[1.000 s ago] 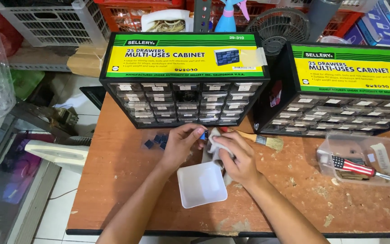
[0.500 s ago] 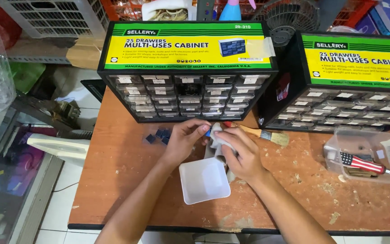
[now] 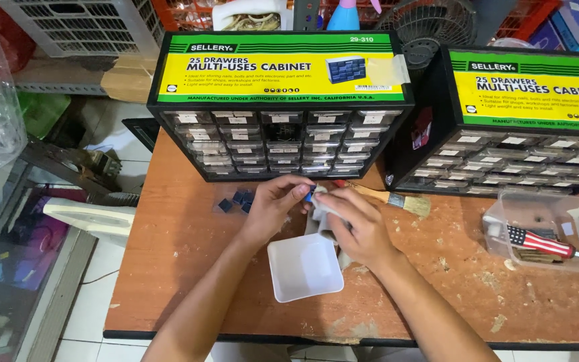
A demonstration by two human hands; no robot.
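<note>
Two bare hands meet at the middle of the worn, scuffed wooden bench [image 3: 189, 268]. The left hand [image 3: 273, 204] pinches one small blue part [image 3: 309, 195] at its fingertips; the right hand [image 3: 356, 224] grasps a crumpled white cloth [image 3: 321, 211] touching that part. Just below them sits one square white plastic tray [image 3: 303, 268]. About four dark blue square pieces [image 3: 236, 200] lie left. Two black many-drawer cabinets [image 3: 279, 144] stand behind, with one wooden-handled paintbrush [image 3: 387, 198] beside.
</note>
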